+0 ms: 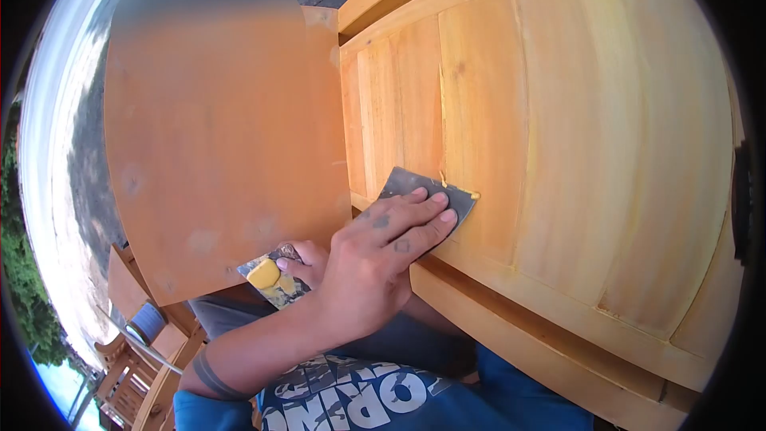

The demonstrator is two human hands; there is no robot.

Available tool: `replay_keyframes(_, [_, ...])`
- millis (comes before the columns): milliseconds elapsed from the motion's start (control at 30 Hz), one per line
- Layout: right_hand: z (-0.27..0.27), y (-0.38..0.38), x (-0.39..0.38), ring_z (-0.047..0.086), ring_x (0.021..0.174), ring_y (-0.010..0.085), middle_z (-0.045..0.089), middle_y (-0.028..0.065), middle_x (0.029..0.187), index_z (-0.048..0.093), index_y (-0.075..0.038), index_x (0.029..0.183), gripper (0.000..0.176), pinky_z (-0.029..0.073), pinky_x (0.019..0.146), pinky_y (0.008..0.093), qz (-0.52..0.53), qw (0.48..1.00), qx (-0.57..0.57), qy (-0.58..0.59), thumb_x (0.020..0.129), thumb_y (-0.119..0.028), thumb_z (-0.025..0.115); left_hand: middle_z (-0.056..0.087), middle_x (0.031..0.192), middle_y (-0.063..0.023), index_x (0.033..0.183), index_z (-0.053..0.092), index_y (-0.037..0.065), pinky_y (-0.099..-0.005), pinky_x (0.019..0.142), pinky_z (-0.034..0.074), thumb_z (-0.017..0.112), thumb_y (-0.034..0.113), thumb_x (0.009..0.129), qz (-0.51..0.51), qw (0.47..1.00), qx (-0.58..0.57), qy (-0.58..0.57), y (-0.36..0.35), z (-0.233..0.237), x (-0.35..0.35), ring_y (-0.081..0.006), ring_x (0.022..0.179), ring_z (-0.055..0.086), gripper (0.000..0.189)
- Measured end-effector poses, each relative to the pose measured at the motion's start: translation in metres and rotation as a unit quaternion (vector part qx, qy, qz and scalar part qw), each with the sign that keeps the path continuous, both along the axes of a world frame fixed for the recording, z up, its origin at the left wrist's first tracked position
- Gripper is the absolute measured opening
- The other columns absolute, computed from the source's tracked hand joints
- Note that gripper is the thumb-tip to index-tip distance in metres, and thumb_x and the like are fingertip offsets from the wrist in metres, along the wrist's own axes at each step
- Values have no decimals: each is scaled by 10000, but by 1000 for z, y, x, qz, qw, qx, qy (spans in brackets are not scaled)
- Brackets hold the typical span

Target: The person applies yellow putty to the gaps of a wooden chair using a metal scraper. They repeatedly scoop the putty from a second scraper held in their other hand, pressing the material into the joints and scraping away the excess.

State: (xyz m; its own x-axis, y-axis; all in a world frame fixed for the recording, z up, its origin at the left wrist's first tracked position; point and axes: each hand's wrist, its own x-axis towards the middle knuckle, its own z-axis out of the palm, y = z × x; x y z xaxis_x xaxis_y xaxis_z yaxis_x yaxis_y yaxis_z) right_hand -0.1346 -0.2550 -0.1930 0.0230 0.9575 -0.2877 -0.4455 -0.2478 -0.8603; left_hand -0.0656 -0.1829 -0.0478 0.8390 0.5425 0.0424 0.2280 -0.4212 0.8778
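My right hand (383,251) presses a dark flat scraper (416,184) against the light wooden panel (574,136), its fingers spread over the blade. Yellow filler shows along the scraper's far edge and in a seam between the boards above it. Lower left, my left hand (307,262) grips a stained plate (289,294) that carries a lump of yellow filler (263,274). Part of the left hand is hidden behind my right forearm.
A reddish-brown board (227,144) stands left of the panel. A wooden rail (511,327) runs along the panel's near side. At the lower left are a blue-and-white roll (147,322) and wooden furniture (128,383).
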Motion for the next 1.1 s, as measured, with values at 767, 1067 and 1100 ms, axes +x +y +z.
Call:
replay_keyframes(767, [-7, -2, 28, 572, 833, 120, 619, 62, 912, 531, 38, 1080, 240, 464, 772, 289, 59, 994, -48, 80, 929, -147, 502, 694, 975, -88, 1126, 643, 36, -270, 847, 473, 495, -97, 841, 47, 997, -67, 7, 100, 1, 22, -131, 927, 625, 348])
replay_keyframes(1067, [0, -8, 36, 559, 854, 96, 612, 45, 910, 549, 22, 1052, 232, 458, 778, 274, 71, 993, -43, 86, 953, -174, 475, 688, 1004, -118, 1061, 666, 24, -283, 849, 485, 512, -117, 810, -10, 999, -46, 11, 103, -9, 46, -179, 936, 646, 326])
replay_keyframes(1100, [0, -9, 34, 559, 865, 109, 606, 56, 918, 540, 20, 1062, 225, 458, 778, 289, 66, 993, -48, 88, 947, -163, 477, 686, 1002, -126, 1051, 669, 22, -285, 850, 488, 514, -121, 805, -7, 998, -55, 31, 90, -4, 37, -191, 936, 649, 324])
